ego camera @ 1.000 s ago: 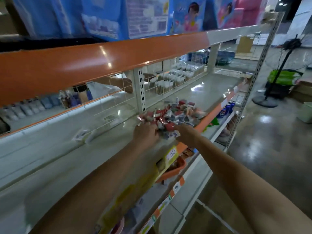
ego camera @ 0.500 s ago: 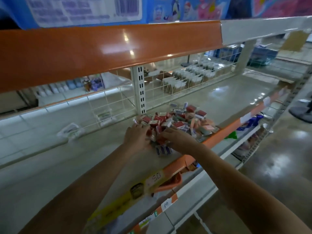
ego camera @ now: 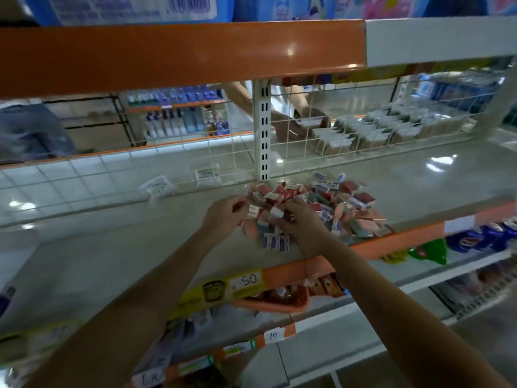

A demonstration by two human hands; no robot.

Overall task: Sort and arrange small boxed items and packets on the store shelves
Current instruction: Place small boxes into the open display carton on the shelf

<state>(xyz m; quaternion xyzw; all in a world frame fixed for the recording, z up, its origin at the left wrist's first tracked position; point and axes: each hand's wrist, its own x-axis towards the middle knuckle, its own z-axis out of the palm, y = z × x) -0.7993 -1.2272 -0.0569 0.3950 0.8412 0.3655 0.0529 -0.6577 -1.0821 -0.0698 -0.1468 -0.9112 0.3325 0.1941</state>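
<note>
Both hands work the near edge of the pile (ego camera: 316, 203) on the shelf (ego camera: 112, 247). Left hand (ego camera: 223, 214) fingers curl, contents unclear; right hand (ego camera: 296, 217) pinches a small box (ego camera: 277, 212) at its fingertips. Best lift like-coloured boxes singly, keeping the heap from spilling forward.

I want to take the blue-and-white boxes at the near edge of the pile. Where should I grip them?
The blue-and-white boxes lie side by side at the pile's front. Probably pinch the row's two outer ends, coming from above on the aisle side, which is uncovered.

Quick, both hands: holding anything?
Left hand: fingers curled at the heap of small red and white boxes; grip unclear.
Right hand: pinches one small white box.
</note>
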